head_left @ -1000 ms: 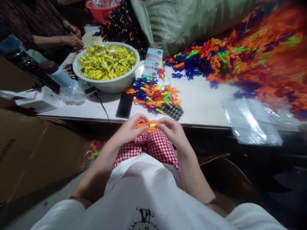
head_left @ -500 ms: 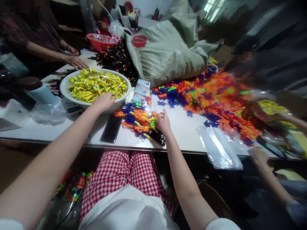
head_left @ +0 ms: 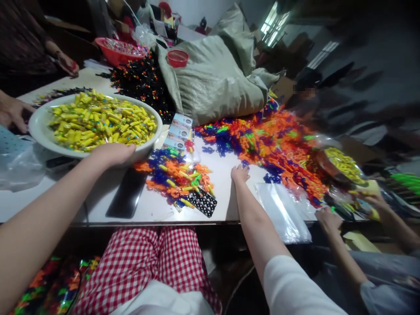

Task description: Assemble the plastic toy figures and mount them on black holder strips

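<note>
A wide white basin heaped with small yellow wrapped pieces is at the left. My left hand grips its near rim, thumb on top and the other fingers hidden below. My right hand is low over the white table, fingers apart, beside a small dark blue piece at the edge of a big colourful pile. Between my hands lies a smaller heap of orange, blue and yellow plastic pieces, with a black dotted blister-like sheet at its near side.
A black phone lies below the basin. Printed cards sit behind the small heap. A large sack rests behind, beside black pieces. Clear plastic bags overhang the front edge. Co-workers' hands are at right and left.
My right hand has left the small heap and moved right across the table. My left hand now grips the basin's rim, and the basin has shifted left. The view has turned right.
</note>
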The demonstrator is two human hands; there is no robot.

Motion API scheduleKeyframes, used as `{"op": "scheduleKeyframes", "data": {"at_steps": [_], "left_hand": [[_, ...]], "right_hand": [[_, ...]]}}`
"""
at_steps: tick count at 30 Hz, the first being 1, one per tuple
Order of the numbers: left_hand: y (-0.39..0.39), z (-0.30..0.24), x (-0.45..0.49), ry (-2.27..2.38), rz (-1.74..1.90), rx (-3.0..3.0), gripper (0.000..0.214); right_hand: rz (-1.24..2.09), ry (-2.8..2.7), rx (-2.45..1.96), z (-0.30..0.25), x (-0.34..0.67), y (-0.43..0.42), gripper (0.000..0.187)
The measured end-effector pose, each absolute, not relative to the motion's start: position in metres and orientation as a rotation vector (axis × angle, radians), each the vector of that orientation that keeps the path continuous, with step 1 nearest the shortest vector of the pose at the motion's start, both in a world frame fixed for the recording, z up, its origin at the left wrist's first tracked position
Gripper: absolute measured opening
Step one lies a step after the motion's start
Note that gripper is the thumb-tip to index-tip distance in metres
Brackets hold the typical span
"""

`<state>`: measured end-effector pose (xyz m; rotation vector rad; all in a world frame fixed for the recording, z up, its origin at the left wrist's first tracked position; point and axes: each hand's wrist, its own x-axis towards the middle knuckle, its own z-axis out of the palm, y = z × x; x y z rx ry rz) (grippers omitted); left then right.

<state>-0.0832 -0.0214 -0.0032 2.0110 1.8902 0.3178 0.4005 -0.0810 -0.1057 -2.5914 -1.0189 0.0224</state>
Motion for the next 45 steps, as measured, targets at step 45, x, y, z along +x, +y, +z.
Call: {"op": "scheduleKeyframes", "data": {"at_steps": [45], "left_hand": [[-0.288,-0.042,-0.005,0.99,1.283,0.512,0.035]], "right_hand": [[1.012,-0.986,-1.291,-0.047,0.139,-0.335,0.021]]}}
